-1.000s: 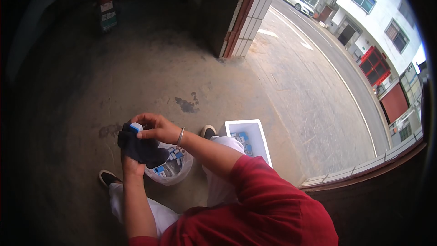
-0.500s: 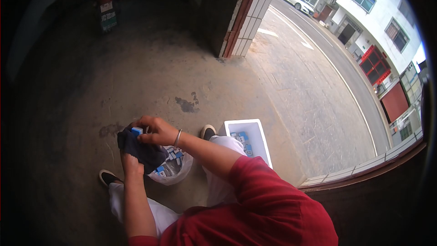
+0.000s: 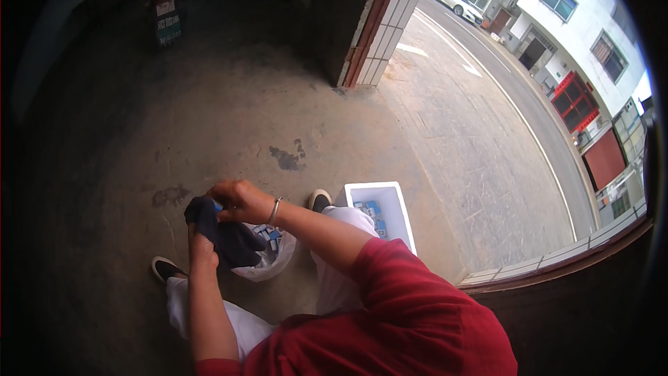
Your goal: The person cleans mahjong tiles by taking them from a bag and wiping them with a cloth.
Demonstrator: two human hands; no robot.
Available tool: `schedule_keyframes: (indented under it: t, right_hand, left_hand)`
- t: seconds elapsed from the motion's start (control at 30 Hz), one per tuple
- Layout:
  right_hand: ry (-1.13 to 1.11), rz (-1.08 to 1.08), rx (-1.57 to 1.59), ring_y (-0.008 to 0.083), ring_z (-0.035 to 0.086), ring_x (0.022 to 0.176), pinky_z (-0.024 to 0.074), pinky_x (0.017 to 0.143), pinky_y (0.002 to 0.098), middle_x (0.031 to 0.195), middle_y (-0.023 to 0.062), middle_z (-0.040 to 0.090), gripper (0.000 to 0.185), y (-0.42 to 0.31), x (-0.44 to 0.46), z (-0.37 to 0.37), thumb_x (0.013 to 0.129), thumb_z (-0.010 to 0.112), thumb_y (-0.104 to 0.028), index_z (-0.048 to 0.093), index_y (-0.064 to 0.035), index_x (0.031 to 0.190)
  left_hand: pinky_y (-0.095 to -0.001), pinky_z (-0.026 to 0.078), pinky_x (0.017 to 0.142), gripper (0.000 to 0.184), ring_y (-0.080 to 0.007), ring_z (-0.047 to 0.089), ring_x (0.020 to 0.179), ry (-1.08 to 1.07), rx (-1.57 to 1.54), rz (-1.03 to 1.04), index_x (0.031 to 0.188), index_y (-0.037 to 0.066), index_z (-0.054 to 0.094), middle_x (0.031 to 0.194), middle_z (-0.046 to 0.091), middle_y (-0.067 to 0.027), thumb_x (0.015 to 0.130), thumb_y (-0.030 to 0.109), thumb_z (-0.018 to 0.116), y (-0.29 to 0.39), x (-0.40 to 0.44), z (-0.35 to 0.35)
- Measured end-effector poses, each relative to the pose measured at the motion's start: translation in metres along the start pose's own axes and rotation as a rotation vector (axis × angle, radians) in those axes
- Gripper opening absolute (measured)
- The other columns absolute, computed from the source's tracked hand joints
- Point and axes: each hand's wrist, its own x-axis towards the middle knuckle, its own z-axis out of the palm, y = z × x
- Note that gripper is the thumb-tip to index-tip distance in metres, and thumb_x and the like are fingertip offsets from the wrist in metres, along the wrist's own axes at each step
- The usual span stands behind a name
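Note:
My left hand (image 3: 201,240) is closed on a dark cloth (image 3: 236,242), which drapes over its fingers and hides most of them. Against the cloth, my right hand (image 3: 240,200) pinches a small blue box (image 3: 218,207); only a sliver of its blue side shows between cloth and fingers. Just below the cloth, a white plastic bag (image 3: 268,269) stands open on the floor between my feet. Several small blue-and-white boxes (image 3: 271,235) lie in it, partly covered by the hanging cloth.
Beside my right leg stands a white foam box (image 3: 405,219) with several blue-and-white boxes (image 3: 374,214) inside. My shoes (image 3: 319,200) flank the bag. A tiled door pillar (image 3: 385,28) rises ahead, a vehicle (image 3: 165,17) stands in the dark back, and a street lies at right.
The blue box, plainly visible before, is now mostly hidden by the cloth and my right fingers. The cloth has shifted and hangs further over the bag.

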Motion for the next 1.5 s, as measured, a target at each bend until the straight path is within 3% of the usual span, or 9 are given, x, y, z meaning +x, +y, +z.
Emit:
schedule_keyframes:
  t: [0.13,0.23,0.47,0.63,0.77,0.87,1.17,1.37,1.5]
  right_hand:
    - [-0.053,-0.031,0.005,0.0214,0.061,0.070,0.0491,0.063,0.0319,0.084,0.0124,0.061,0.044,0.001,0.000,-0.006,0.069,0.072,-0.012,0.058,-0.0020,0.108]
    - [-0.090,0.047,0.012,0.0307,0.062,0.082,0.0496,0.073,0.0363,0.090,0.0157,0.062,0.049,-0.002,0.000,-0.011,0.063,0.074,-0.018,0.058,-0.0018,0.106]
    - [-0.113,0.083,0.108,0.0303,0.063,0.084,0.0500,0.073,0.0361,0.095,0.0152,0.062,0.048,-0.013,0.000,-0.021,0.064,0.073,-0.015,0.058,-0.0033,0.108]
    - [-0.051,-0.066,-0.096,0.0250,0.062,0.074,0.0501,0.065,0.0332,0.090,0.0123,0.061,0.043,-0.003,-0.004,-0.001,0.068,0.071,-0.010,0.057,-0.0039,0.108]
    - [0.002,0.024,-0.014,0.0266,0.061,0.077,0.0502,0.066,0.0338,0.091,0.0120,0.060,0.040,-0.009,-0.007,0.002,0.068,0.070,-0.008,0.057,-0.0038,0.106]
    - [-0.016,0.009,-0.045,0.0261,0.061,0.078,0.0503,0.066,0.0336,0.092,0.0121,0.060,0.039,-0.001,-0.006,0.001,0.069,0.070,-0.009,0.058,-0.0034,0.105]
    - [0.000,0.059,0.022,0.0277,0.062,0.083,0.0507,0.072,0.0354,0.095,0.0128,0.062,0.037,0.022,-0.013,-0.007,0.069,0.071,-0.014,0.063,-0.0048,0.103]
    - [-0.008,0.162,-0.238,0.0319,0.063,0.087,0.0498,0.077,0.0388,0.091,0.0134,0.066,0.034,0.013,-0.041,0.022,0.065,0.064,-0.015,0.067,-0.0116,0.099]
    - [-0.125,0.249,-0.286,0.0328,0.062,0.089,0.0493,0.078,0.0398,0.092,0.0143,0.065,0.040,0.008,-0.054,0.025,0.065,0.068,-0.023,0.065,-0.0119,0.104]
  left_hand:
    - [-0.0318,0.046,0.087,0.048,-0.0157,0.053,0.103,-0.078,0.004,-0.004,0.123,0.008,0.048,0.111,0.053,-0.0027,0.089,0.041,0.056,-0.001,-0.005,-0.007]
    - [-0.0313,0.047,0.087,0.043,-0.0152,0.054,0.102,-0.151,-0.072,0.026,0.122,0.008,0.048,0.110,0.053,-0.0030,0.091,0.037,0.054,0.000,-0.012,-0.005]
    - [-0.0320,0.045,0.093,0.045,-0.0159,0.052,0.107,-0.233,-0.163,0.081,0.124,0.009,0.047,0.114,0.053,-0.0030,0.092,0.039,0.052,-0.001,-0.008,-0.002]
    - [-0.0329,0.045,0.093,0.048,-0.0173,0.053,0.108,-0.169,-0.272,-0.118,0.125,0.010,0.047,0.117,0.053,-0.0034,0.091,0.044,0.050,0.010,-0.010,0.008]
    - [-0.0330,0.045,0.092,0.049,-0.0186,0.053,0.108,-0.113,-0.203,-0.130,0.126,0.010,0.046,0.119,0.053,-0.0041,0.092,0.046,0.048,0.006,-0.003,0.000]
    - [-0.0340,0.045,0.094,0.048,-0.0190,0.053,0.110,-0.302,-0.223,-0.048,0.126,0.008,0.046,0.121,0.053,-0.0054,0.093,0.044,0.047,0.016,-0.009,0.004]
    - [-0.0339,0.043,0.096,0.051,-0.0186,0.052,0.110,-0.338,-0.265,-0.089,0.126,0.006,0.046,0.123,0.052,-0.0062,0.090,0.041,0.053,0.013,-0.018,0.012]
    - [-0.0358,0.045,0.093,0.055,-0.0201,0.054,0.107,-0.119,-0.078,-0.190,0.123,0.006,0.048,0.117,0.055,-0.0057,0.087,0.046,0.056,-0.032,-0.016,-0.012]
    - [-0.0365,0.047,0.089,0.052,-0.0204,0.055,0.104,-0.054,-0.024,-0.188,0.122,0.007,0.048,0.113,0.055,-0.0061,0.088,0.046,0.055,-0.037,-0.038,-0.004]
